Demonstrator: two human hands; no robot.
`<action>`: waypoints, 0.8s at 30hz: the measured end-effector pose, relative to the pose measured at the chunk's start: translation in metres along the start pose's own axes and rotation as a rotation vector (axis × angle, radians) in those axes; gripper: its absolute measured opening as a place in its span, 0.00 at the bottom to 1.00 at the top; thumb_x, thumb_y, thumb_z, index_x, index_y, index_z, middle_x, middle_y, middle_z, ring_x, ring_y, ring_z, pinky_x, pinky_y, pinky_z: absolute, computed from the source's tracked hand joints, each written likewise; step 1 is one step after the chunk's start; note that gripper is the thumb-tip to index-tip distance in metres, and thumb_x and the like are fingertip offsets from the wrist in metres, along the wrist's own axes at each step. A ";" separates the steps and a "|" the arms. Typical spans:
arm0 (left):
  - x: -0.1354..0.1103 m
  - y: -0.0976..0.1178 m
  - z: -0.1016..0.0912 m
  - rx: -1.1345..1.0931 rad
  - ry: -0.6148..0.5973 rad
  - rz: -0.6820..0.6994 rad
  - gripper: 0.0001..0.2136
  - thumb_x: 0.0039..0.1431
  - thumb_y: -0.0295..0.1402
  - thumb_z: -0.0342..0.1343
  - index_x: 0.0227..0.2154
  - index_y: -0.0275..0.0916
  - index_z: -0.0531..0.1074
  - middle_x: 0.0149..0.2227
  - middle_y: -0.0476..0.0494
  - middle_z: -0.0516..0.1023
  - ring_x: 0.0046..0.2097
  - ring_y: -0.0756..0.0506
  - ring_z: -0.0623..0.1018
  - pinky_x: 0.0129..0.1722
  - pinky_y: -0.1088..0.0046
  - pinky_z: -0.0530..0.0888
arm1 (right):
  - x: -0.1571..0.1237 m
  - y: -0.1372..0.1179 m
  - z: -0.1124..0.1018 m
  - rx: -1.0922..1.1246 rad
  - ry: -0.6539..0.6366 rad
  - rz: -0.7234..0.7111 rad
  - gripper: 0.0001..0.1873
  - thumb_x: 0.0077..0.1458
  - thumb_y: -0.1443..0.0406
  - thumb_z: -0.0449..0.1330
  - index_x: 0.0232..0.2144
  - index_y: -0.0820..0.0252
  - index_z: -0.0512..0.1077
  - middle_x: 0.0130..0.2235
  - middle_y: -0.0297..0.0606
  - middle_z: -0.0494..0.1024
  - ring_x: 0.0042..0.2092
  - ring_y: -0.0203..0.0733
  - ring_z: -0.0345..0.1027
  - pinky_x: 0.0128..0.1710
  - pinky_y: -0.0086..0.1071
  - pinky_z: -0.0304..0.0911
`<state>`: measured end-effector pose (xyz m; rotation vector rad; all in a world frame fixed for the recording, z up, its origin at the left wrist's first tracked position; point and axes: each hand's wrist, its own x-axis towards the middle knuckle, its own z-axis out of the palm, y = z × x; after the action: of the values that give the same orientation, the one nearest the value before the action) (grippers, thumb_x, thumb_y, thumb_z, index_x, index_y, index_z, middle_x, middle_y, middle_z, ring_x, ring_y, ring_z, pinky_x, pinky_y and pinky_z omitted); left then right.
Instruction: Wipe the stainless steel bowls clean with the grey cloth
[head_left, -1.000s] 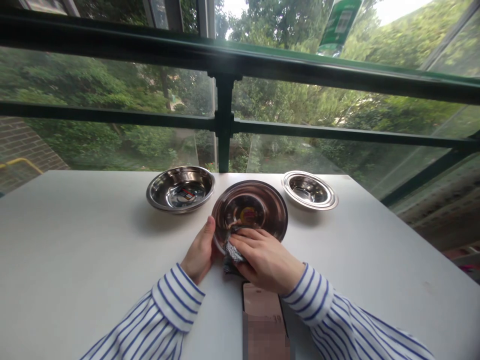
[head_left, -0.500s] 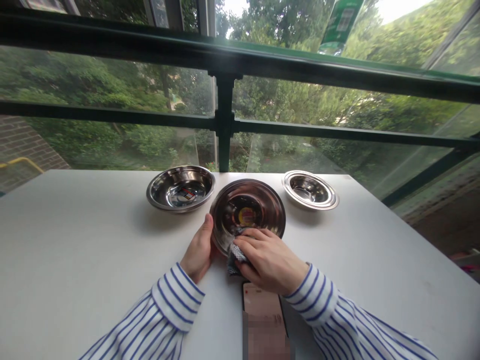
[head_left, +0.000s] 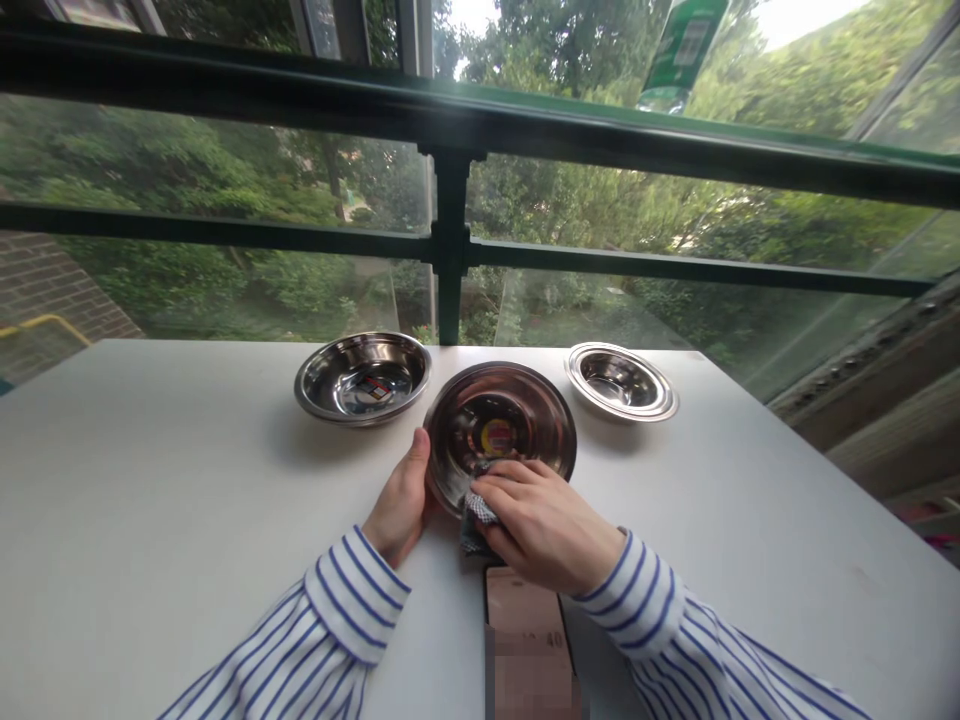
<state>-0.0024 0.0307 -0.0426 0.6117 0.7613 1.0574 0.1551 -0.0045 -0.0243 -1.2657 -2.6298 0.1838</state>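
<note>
A shiny metal bowl [head_left: 536,410] with a round yellow and red sticker at its centre is tilted toward me in the middle of the table. My left hand [head_left: 401,500] grips its left rim, thumb on the edge and fingers out of sight behind it. Bunched under the fingers of my right hand [head_left: 551,520] is a dark checked cloth [head_left: 478,525], pressed on the bowl's near inner side and hanging over the rim. Part of the cloth is covered by that hand.
Another metal bowl [head_left: 322,385] stands at the back left, a wide-rimmed one [head_left: 660,402] at the back right. A phone [head_left: 525,610] lies below my right hand on the white table [head_left: 187,530]. Behind runs a dark green railing [head_left: 300,235]; a green-labelled bottle [head_left: 682,50] sits on it.
The held bowl and my right hand with the cloth have shifted slightly to the right. My left hand keeps its hold on the rim.
</note>
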 end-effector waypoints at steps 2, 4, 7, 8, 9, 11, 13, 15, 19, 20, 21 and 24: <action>0.000 0.000 0.001 -0.025 -0.033 0.029 0.24 0.58 0.47 0.46 0.49 0.36 0.70 0.50 0.39 0.75 0.57 0.40 0.67 0.57 0.62 0.62 | 0.004 -0.001 0.006 0.013 0.041 -0.021 0.22 0.59 0.62 0.48 0.54 0.66 0.61 0.54 0.45 0.68 0.56 0.48 0.55 0.53 0.43 0.53; 0.000 -0.001 0.001 -0.047 -0.066 0.043 0.24 0.59 0.47 0.45 0.50 0.36 0.70 0.50 0.39 0.74 0.57 0.40 0.67 0.58 0.63 0.61 | 0.009 -0.002 0.010 0.025 0.071 -0.037 0.24 0.59 0.62 0.48 0.56 0.68 0.59 0.57 0.44 0.65 0.58 0.49 0.52 0.55 0.43 0.51; 0.000 -0.001 0.001 -0.051 -0.068 0.051 0.24 0.59 0.47 0.46 0.50 0.36 0.70 0.51 0.39 0.74 0.57 0.40 0.67 0.58 0.63 0.60 | 0.008 -0.001 0.007 0.034 0.043 -0.044 0.23 0.59 0.63 0.48 0.55 0.67 0.61 0.54 0.44 0.68 0.57 0.48 0.54 0.54 0.42 0.52; 0.000 -0.001 0.000 -0.045 -0.054 0.052 0.23 0.58 0.47 0.47 0.50 0.36 0.70 0.51 0.39 0.74 0.57 0.40 0.66 0.58 0.62 0.60 | 0.005 0.001 0.005 0.033 0.022 -0.045 0.22 0.58 0.64 0.49 0.54 0.66 0.62 0.53 0.43 0.70 0.56 0.47 0.56 0.53 0.42 0.53; 0.000 -0.001 0.000 -0.038 -0.038 0.053 0.23 0.58 0.46 0.47 0.50 0.36 0.70 0.50 0.39 0.74 0.57 0.40 0.67 0.58 0.62 0.61 | 0.002 0.003 0.002 0.030 0.002 -0.042 0.21 0.57 0.65 0.50 0.52 0.64 0.64 0.51 0.43 0.71 0.55 0.47 0.57 0.52 0.42 0.53; 0.001 -0.001 0.000 -0.024 -0.015 0.059 0.23 0.58 0.46 0.48 0.50 0.36 0.70 0.50 0.39 0.75 0.57 0.39 0.67 0.57 0.62 0.61 | -0.003 0.005 -0.001 0.019 -0.023 -0.026 0.19 0.55 0.66 0.51 0.50 0.62 0.66 0.49 0.42 0.73 0.54 0.46 0.60 0.51 0.42 0.54; 0.001 -0.002 0.001 -0.024 -0.016 0.071 0.23 0.57 0.46 0.49 0.49 0.36 0.70 0.50 0.38 0.75 0.56 0.39 0.68 0.57 0.62 0.62 | -0.003 0.005 0.001 0.014 -0.019 -0.022 0.20 0.54 0.67 0.52 0.50 0.62 0.65 0.50 0.42 0.73 0.54 0.47 0.59 0.52 0.43 0.54; 0.000 -0.002 0.001 -0.048 -0.028 0.077 0.24 0.57 0.47 0.49 0.49 0.35 0.70 0.49 0.38 0.75 0.56 0.39 0.68 0.57 0.62 0.61 | 0.001 0.002 0.007 0.023 0.010 -0.035 0.23 0.55 0.67 0.51 0.54 0.65 0.62 0.54 0.43 0.69 0.57 0.47 0.56 0.54 0.44 0.53; 0.000 -0.002 0.001 -0.078 -0.015 0.068 0.23 0.58 0.46 0.47 0.50 0.35 0.70 0.50 0.38 0.75 0.56 0.40 0.68 0.58 0.63 0.61 | 0.005 0.000 0.013 0.037 0.031 -0.069 0.26 0.56 0.67 0.49 0.57 0.68 0.57 0.59 0.44 0.63 0.59 0.48 0.51 0.56 0.44 0.51; 0.000 -0.002 0.001 -0.070 0.002 0.068 0.23 0.58 0.46 0.47 0.49 0.36 0.70 0.50 0.39 0.75 0.56 0.40 0.68 0.57 0.63 0.62 | 0.004 0.001 0.011 0.039 0.017 -0.083 0.26 0.55 0.67 0.49 0.57 0.67 0.58 0.58 0.43 0.64 0.59 0.48 0.52 0.56 0.43 0.51; 0.000 -0.001 0.001 -0.058 0.017 0.064 0.23 0.58 0.46 0.47 0.49 0.36 0.70 0.50 0.39 0.75 0.56 0.40 0.68 0.57 0.62 0.62 | 0.001 0.003 0.009 0.041 -0.001 -0.095 0.25 0.55 0.67 0.50 0.56 0.65 0.60 0.57 0.42 0.66 0.58 0.47 0.54 0.56 0.43 0.52; 0.000 -0.001 0.001 -0.030 0.042 0.047 0.23 0.58 0.46 0.48 0.49 0.36 0.70 0.49 0.39 0.76 0.56 0.40 0.69 0.56 0.62 0.64 | -0.005 0.007 0.004 0.037 -0.036 -0.095 0.23 0.53 0.68 0.51 0.53 0.62 0.62 0.54 0.40 0.69 0.56 0.46 0.57 0.55 0.43 0.53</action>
<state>-0.0006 0.0300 -0.0426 0.5858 0.7697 1.1259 0.1626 -0.0040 -0.0306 -1.1336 -2.6968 0.2413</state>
